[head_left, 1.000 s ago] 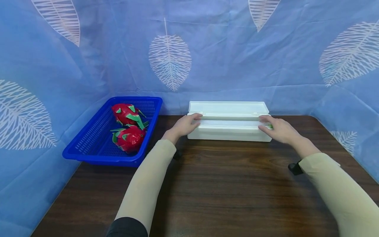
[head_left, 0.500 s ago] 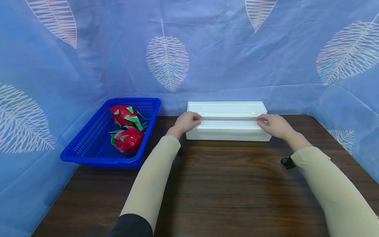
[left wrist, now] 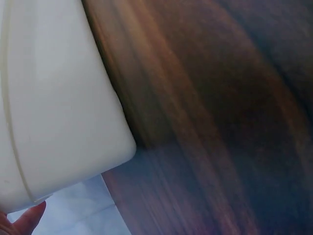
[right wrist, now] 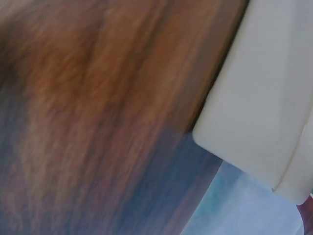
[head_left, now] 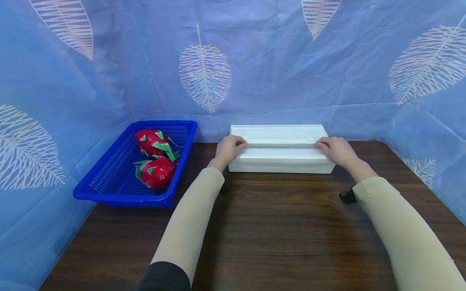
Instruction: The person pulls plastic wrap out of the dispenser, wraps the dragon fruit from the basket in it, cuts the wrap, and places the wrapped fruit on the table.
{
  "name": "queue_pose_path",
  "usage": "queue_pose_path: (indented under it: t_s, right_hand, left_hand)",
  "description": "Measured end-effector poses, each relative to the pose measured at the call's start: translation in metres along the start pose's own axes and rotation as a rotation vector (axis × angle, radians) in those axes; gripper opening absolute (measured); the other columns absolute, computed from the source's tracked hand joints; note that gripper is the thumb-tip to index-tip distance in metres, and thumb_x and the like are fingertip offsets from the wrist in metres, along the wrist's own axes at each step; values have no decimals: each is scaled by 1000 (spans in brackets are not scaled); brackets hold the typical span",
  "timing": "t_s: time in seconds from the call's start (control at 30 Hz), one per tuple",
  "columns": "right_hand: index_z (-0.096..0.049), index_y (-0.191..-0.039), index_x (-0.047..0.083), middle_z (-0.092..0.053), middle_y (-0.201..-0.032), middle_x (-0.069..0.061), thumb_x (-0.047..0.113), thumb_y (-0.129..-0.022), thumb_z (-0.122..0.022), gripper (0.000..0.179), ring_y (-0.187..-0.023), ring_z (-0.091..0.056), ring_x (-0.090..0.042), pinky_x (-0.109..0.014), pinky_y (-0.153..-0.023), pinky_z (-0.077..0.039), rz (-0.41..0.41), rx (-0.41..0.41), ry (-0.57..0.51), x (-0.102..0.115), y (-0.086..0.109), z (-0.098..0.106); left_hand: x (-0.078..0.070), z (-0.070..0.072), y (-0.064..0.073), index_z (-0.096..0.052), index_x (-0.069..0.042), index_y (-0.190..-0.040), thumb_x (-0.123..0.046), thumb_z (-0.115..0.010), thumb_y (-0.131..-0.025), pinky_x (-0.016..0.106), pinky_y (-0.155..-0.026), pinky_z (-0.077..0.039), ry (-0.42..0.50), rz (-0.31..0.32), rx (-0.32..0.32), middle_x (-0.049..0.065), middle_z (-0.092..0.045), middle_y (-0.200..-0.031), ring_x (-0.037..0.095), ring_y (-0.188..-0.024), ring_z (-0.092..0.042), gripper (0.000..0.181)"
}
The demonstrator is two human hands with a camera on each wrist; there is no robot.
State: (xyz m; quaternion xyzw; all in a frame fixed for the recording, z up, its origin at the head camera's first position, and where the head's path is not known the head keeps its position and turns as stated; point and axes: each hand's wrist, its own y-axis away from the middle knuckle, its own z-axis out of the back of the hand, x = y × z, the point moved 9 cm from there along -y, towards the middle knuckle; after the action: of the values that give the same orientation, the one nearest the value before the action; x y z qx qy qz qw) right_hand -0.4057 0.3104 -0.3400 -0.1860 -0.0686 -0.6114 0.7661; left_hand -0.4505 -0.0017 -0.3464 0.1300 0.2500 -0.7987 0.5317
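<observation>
A long white box (head_left: 280,163) with a raised, hinged lid (head_left: 276,131) stands at the back of the table. My left hand (head_left: 228,150) is at its left end, fingers curled and pinching the rim near the hinge side. At the opposite end my right hand (head_left: 337,151) pinches the box in the same way. The fingertips are partly hidden. In the left wrist view a thumb (left wrist: 32,218) shows beside the corner of the box (left wrist: 63,107). The right wrist view shows the other end of the box (right wrist: 254,112) and a dark red patch (right wrist: 307,213), too cropped to identify.
To the left is a blue plastic basket (head_left: 105,178) holding two red dragon fruits (head_left: 158,173) with green tips. A dark wooden table (head_left: 276,234) stretches in front. Blue cloth (head_left: 262,81) with a white leaf print hangs behind and at the sides.
Both hands have drawn in at the ends of the box, and their fingers went from spread to pinching. A bit of green by the right hand is now hidden. The box has stayed put.
</observation>
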Motion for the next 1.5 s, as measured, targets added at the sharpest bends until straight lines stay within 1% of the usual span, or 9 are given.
queue_pose_path:
  t_s: [0.2, 0.4, 0.57, 0.77, 1.0, 1.1, 1.2, 1.37, 1.5]
  right_hand:
    - [-63, -116, -5, -61, -113, -30, 24, -105, -45, 36, -107, -52, -50, -61, -90, -39, -16, -6, -44, -4, -5, 4]
    - [-58, -125, -4, -61, -115, -28, 27, -107, -39, 41, -107, -54, -46, -59, -86, -41, -41, 22, -73, -1, -5, 11]
    - [-56, -127, -4, -63, -115, -27, 25, -108, -35, 41, -108, -55, -45, -60, -88, -41, -46, 38, -86, 1, -7, 19]
    - [-56, -126, -6, -63, -114, -27, 24, -108, -35, 41, -109, -54, -45, -60, -92, -39, -17, 10, -101, 7, -11, 32]
    - [-58, -122, -6, -62, -112, -27, 24, -108, -35, 40, -106, -55, -43, -59, -89, -41, -11, -18, -97, 14, -12, 44]
    - [-59, -120, -5, -62, -110, -27, 23, -108, -35, 39, -105, -55, -43, -59, -86, -42, -12, -33, -94, 15, -13, 50]
    - [-59, -120, -5, -62, -110, -28, 23, -108, -35, 39, -105, -54, -44, -60, -86, -41, -11, -47, -91, 16, -13, 56]
    - [-60, -121, -4, -62, -109, -27, 27, -107, -35, 42, -104, -55, -44, -60, -86, -41, -9, -70, -88, 18, -15, 67]
    - [-61, -118, -4, -62, -105, -26, 26, -107, -36, 41, -100, -55, -42, -59, -83, -41, 4, -91, -88, 23, -16, 78]
  left_hand:
    - [3, 3, -3, -76, -21, -106, -32, -62, -96, 35, -82, -49, 41, 43, -2, -5, -71, -104, 15, -96, -63, 20]
    - [5, 12, -6, -75, -21, -105, -32, -61, -97, 35, -79, -48, 78, 64, -28, -7, -70, -96, 13, -92, -62, 19]
    - [0, 20, -10, -74, -21, -105, -31, -59, -98, 36, -78, -47, 97, 57, -23, -6, -69, -90, 10, -85, -62, 19]
    - [-4, 29, -12, -74, -17, -106, -30, -58, -99, 35, -78, -48, 137, 43, -24, -3, -70, -95, 10, -86, -64, 22]
    - [-8, 35, -13, -71, -10, -111, -25, -55, -101, 32, -74, -50, 229, 53, -2, -1, -72, -95, 17, -87, -67, 24]
    - [-13, 40, -14, -70, -6, -112, -22, -55, -101, 33, -75, -50, 266, 39, -2, 4, -71, -98, 22, -89, -67, 25]
    - [-17, 47, -16, -70, -4, -111, -21, -55, -101, 33, -76, -49, 282, 20, -8, 8, -71, -100, 24, -90, -67, 24]
    - [-24, 57, -20, -71, -5, -109, -22, -55, -101, 34, -76, -49, 291, 5, -17, 9, -71, -100, 26, -91, -67, 25]
    - [-28, 67, -22, -72, -9, -105, -24, -57, -100, 34, -78, -49, 287, -1, -28, 7, -71, -99, 25, -90, -67, 22]
